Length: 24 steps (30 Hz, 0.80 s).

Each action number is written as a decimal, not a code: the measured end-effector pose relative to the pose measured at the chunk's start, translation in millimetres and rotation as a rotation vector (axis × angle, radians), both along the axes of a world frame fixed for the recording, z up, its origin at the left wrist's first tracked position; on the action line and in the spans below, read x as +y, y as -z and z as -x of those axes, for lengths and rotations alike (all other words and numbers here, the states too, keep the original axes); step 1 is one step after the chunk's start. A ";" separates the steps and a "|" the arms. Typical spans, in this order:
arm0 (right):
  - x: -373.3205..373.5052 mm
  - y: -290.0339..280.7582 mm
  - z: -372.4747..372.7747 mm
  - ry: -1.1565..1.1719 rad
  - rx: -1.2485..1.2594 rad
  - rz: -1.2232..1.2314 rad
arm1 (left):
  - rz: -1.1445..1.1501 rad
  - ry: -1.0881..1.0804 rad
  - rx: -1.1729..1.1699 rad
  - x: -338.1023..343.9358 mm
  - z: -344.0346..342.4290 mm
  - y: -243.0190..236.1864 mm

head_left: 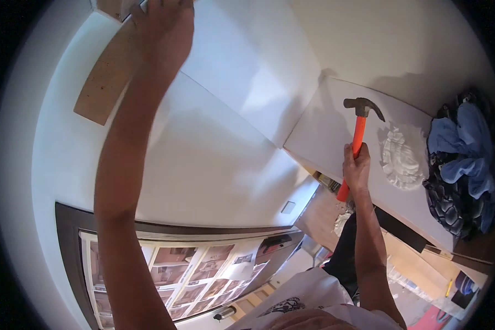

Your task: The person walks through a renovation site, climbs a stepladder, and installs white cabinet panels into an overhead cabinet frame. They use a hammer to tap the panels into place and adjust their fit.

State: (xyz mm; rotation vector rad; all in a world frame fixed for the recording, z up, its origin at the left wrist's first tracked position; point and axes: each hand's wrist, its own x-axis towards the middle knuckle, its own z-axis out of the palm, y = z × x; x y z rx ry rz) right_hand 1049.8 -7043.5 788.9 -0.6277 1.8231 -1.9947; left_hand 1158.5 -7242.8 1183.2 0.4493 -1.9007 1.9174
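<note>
My right hand (357, 168) is closed around the orange handle of a claw hammer (360, 126), its dark metal head pointing up, held in front of a white surface. Raised high at the upper left is my left hand (168, 36), beside a brown wooden board (102, 91) set along the wall. The upper edge of the picture cuts off most of its fingers, so its grip, and anything in it, stays hidden.
A white ruffled cloth (404, 159) lies on the white cabinet top (335, 104), right of the hammer. Blue and dark clothes (462, 148) are heaped at the far right. Lower left stands a dark door frame (66, 231) with paned glass; a wall switch (287, 207) is nearby.
</note>
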 end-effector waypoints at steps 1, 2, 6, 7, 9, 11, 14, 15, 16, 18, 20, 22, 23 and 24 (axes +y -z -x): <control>-1.2 -5.1 -3.7 -0.013 -0.002 -0.019 | 0.116 0.076 -0.009 2.3 -1.6 -5.3; -6.9 -2.5 0.4 -0.025 0.020 0.031 | 0.105 0.041 -0.026 4.2 7.1 -6.4; -36.7 -17.8 -2.8 -0.109 0.033 0.128 | 0.026 -0.036 0.009 -1.5 18.2 -5.2; -45.7 -33.8 -7.2 -0.142 0.011 0.121 | -0.008 -0.044 0.039 -9.0 16.0 -2.4; -65.9 -66.6 5.6 -0.180 0.003 0.227 | -0.031 -0.091 0.036 -5.7 28.1 -3.9; -82.2 -116.6 11.3 -0.180 0.028 0.254 | -0.038 -0.109 0.010 -7.6 25.4 -4.4; -116.5 -173.7 27.8 -0.163 0.084 0.439 | -0.013 -0.036 -0.017 -14.7 22.7 -8.6; -127.7 -192.1 32.9 -0.158 0.109 0.503 | -0.003 -0.016 -0.016 -15.7 22.6 -8.7; -136.6 -212.6 37.2 -0.132 0.144 0.513 | 0.007 0.002 -0.015 -16.7 20.2 -9.2; -161.7 -246.1 49.2 -0.054 0.201 0.554 | -0.040 -0.079 -0.028 -17.5 19.1 -11.9; -181.2 -271.0 56.4 0.026 0.216 0.585 | -0.065 -0.085 -0.031 -18.1 20.3 -10.1; -192.0 -296.1 51.3 0.085 0.189 0.601 | -0.059 -0.036 -0.032 -18.4 15.8 -9.5; -199.6 -303.5 49.7 0.129 0.199 0.629 | -0.060 -0.023 -0.035 -18.9 17.1 -10.3; -207.6 -310.4 48.1 0.173 0.208 0.658 | -0.060 -0.011 -0.038 -19.1 18.4 -12.5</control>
